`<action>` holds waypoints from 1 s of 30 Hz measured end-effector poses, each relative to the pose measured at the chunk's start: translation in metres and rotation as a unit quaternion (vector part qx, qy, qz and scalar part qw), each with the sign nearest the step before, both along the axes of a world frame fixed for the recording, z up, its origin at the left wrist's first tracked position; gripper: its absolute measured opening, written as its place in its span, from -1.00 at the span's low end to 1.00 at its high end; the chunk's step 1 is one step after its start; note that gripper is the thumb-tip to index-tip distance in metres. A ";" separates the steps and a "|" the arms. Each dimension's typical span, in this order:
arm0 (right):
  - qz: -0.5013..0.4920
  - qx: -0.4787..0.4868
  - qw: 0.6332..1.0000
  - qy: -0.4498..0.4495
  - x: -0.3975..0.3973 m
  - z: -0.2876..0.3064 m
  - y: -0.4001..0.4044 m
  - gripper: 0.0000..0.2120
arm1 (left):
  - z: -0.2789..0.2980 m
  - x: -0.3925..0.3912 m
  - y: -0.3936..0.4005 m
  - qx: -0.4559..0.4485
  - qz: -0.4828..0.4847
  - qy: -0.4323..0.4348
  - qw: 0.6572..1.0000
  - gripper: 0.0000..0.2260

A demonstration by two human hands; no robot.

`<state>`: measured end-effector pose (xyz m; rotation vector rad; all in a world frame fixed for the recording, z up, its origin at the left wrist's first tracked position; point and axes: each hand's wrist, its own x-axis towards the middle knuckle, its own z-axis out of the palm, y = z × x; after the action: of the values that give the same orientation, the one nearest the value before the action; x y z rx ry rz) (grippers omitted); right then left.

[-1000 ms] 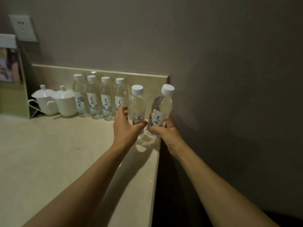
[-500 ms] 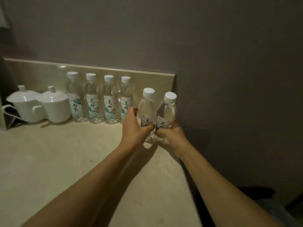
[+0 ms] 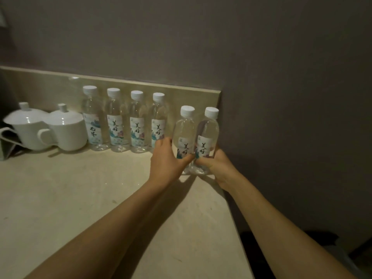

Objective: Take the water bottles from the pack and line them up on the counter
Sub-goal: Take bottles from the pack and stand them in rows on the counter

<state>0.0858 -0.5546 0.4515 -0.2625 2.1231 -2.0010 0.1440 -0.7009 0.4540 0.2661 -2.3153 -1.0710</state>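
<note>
Several clear water bottles with white caps and printed labels stand in a row (image 3: 124, 121) against the backsplash on the beige counter (image 3: 80, 198). My left hand (image 3: 167, 160) grips another bottle (image 3: 185, 129) low down, just right of the row and a little nearer to me. My right hand (image 3: 217, 166) grips the last bottle (image 3: 208, 131) beside it, close to the counter's right end by the wall. Both held bottles are upright and side by side, bases at the counter surface. No pack is in view.
Two white lidded cups (image 3: 50, 129) stand left of the row. The counter's right edge (image 3: 235, 218) drops off beside the grey wall (image 3: 281, 97). A dark stand (image 3: 6, 141) sits at the far left.
Both hands have brought their bottles down and back toward the backsplash. The right bottle was tilted and now stands upright. The view has shifted right and closer.
</note>
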 end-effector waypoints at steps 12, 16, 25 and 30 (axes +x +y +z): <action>-0.047 0.096 0.989 0.104 -0.002 -0.012 0.009 -0.43 | -0.003 0.000 -0.012 -0.079 -0.027 -0.123 0.989 -0.56; -0.023 0.083 0.989 0.122 0.001 -0.012 0.013 -0.51 | -0.004 -0.007 -0.011 -0.080 -0.036 -0.109 0.990 -0.61; -0.016 0.116 0.981 0.155 0.002 -0.011 0.016 -0.59 | -0.004 -0.026 -0.005 -0.083 -0.002 -0.133 0.988 -0.62; -0.024 0.112 0.981 0.154 0.004 -0.014 0.015 -0.61 | -0.008 -0.032 -0.002 -0.072 0.035 -0.129 0.988 -0.66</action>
<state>0.0895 -0.5397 0.4375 -0.5173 2.5398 -1.8219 0.1117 -0.7030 0.4463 0.4500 -2.5780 -0.8712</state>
